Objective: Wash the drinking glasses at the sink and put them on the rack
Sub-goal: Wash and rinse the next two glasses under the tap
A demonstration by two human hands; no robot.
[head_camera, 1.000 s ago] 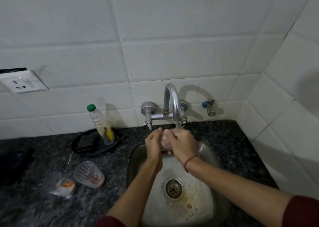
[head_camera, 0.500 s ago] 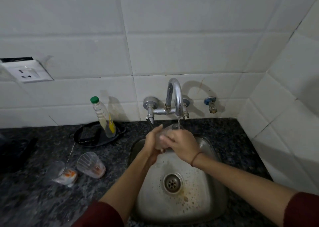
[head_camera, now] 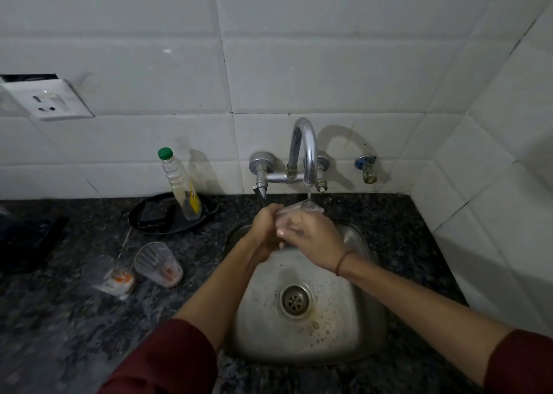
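Both hands hold one clear drinking glass under the running chrome tap, above the back of the steel sink. My left hand wraps the glass from the left; my right hand grips it from the right, fingers curled over it. A thin stream of water falls onto the glass rim. Two more clear glasses stand on the dark counter left of the sink: one with orange residue at the bottom, another further left. No rack is visible.
A dish-soap bottle with a green cap stands in a black oval tray behind the glasses. A second small tap sticks out of the tiled wall. A wall socket is at the upper left. The tiled side wall closes the right.
The glass has come up and to the right, so its rim now shows under the water stream. Both hands keep hold of it. The camera has tilted slightly.
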